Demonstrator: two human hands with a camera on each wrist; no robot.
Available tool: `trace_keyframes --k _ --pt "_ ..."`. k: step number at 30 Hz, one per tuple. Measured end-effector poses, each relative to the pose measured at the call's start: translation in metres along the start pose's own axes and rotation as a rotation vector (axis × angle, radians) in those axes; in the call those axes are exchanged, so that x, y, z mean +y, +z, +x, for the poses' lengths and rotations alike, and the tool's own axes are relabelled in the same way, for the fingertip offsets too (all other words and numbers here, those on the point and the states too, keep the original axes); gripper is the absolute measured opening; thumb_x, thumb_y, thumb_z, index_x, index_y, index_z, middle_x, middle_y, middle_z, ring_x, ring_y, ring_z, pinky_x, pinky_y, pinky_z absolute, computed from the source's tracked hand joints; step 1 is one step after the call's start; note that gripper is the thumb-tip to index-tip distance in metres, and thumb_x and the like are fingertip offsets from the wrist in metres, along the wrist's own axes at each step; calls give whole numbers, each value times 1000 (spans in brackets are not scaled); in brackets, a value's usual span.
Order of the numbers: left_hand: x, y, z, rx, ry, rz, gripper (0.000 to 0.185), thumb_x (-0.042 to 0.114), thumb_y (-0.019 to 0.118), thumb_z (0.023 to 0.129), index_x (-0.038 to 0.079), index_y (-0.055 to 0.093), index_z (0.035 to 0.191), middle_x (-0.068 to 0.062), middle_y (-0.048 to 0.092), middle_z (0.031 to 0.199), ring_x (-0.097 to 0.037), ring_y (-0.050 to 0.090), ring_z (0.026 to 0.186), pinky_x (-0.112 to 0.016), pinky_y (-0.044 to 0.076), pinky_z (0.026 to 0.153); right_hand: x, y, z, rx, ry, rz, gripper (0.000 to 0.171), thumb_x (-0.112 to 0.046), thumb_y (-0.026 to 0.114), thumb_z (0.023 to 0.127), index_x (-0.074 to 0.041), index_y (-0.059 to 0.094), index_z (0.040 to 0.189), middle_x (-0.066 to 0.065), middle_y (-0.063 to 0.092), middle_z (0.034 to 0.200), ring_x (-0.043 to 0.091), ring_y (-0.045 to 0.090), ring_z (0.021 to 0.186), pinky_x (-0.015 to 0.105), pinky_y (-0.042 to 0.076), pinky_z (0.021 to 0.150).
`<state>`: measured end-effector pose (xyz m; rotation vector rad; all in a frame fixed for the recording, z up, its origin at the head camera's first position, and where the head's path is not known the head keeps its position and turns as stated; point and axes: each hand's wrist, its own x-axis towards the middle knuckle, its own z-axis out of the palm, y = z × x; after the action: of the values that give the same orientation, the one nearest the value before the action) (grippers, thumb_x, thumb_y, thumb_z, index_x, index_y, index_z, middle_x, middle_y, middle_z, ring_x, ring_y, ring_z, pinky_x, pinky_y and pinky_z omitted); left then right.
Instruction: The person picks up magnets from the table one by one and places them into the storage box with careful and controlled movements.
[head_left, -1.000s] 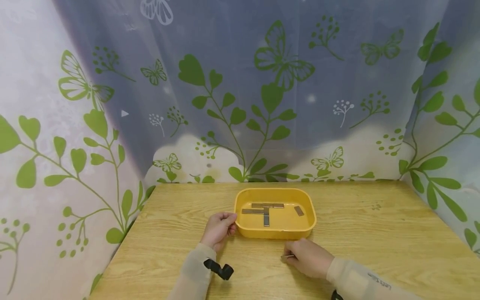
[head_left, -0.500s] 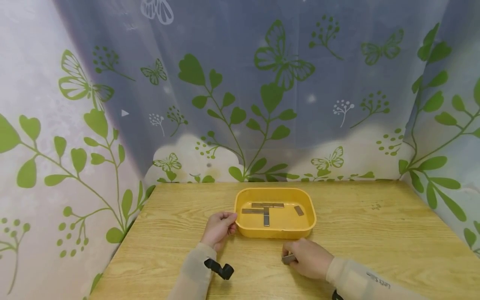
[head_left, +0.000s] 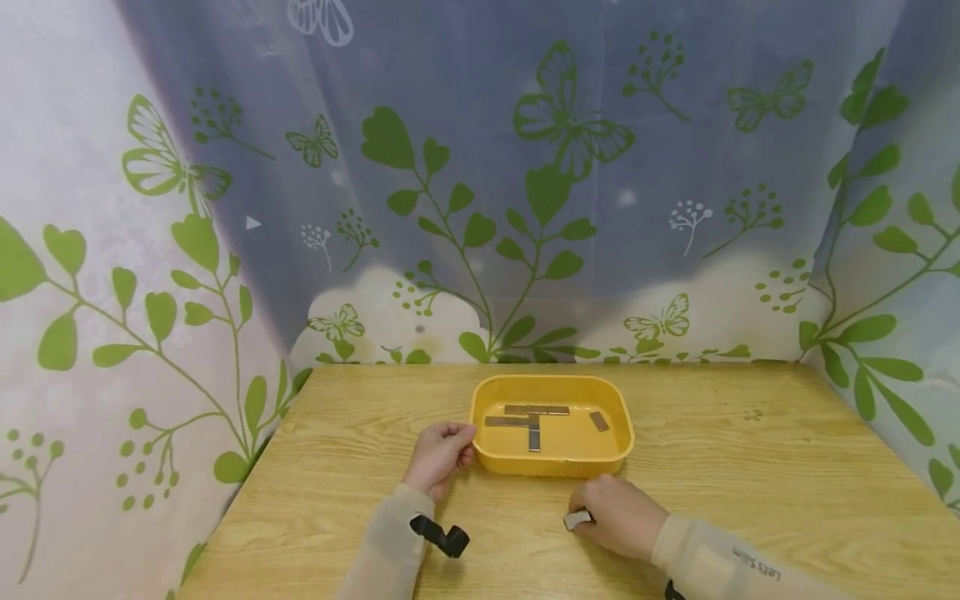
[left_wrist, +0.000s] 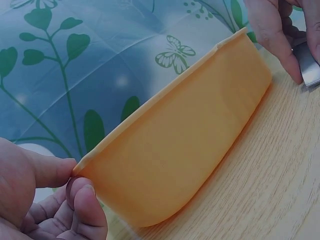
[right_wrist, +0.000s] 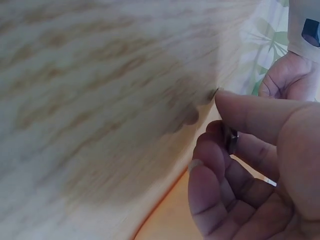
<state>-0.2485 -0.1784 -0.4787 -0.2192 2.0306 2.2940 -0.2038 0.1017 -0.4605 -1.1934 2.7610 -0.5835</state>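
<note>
So the left hand [head_left: 438,457] is pinching the near-left corner of the tray [head_left: 495,462], thumb on the rim and fingers curled against the outer wall. Looks to me like it's just there to keep the tray from sliding on the table [head_left: 750,467]. In the left wrist view you can see the thumb [left_wrist: 47,170] right at the rim edge.

The right hand [head_left: 615,515] is down on the table just in front of the tray, not touching it as far as I can tell. Its fingers are curled around a small grey metal piece [head_left: 576,519], held between thumb and fingertips, low to the wood. The right wrist view is blurry, but the piece [right_wrist: 231,141] peeks out between thumb and fingers.

Inside the tray: a few flat metal strips [head_left: 528,420] stuck together in a rough T shape towards the left and middle, plus one short strip [head_left: 598,421] lying on its own at an angle near the right side. Nothing else in there.

Patterned curtain [head_left: 525,167] all round.
</note>
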Motion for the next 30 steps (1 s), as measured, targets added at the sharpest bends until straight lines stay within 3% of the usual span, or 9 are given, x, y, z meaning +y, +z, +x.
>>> trace_keyframes --k 9,18,23,30 --pt "0 0 0 0 9 4 33 15 62 95 -12 56 112 -6 57 76 -11 54 64 -23 48 59 -1 1 0 9 -33 -94 11 -18 76 81 -19 73 71 -15 53 67 -1 40 57 20 37 50" --pt "11 3 -9 -28 -2 -10 32 11 59 97 -14 54 115 -6 58 77 -12 54 66 -25 49 61 0 2 -1 19 -56 -120 26 -19 76 81 -25 59 61 -17 42 58 -1 36 53 19 32 45" --pt "18 3 -13 -35 -4 2 28 7 56 97 -15 53 113 -7 57 76 -13 54 66 -26 50 62 -1 -3 0 29 -76 -78 13 -26 75 83 -24 68 72 -19 52 67 -3 41 57 18 37 49" --pt "4 0 -3 -12 8 -12 33 12 60 96 -14 54 114 -5 57 75 -11 54 64 -23 48 59 -4 -21 0 39 -110 -36 5 -24 74 85 -20 72 83 -18 55 74 -3 47 62 17 43 54"
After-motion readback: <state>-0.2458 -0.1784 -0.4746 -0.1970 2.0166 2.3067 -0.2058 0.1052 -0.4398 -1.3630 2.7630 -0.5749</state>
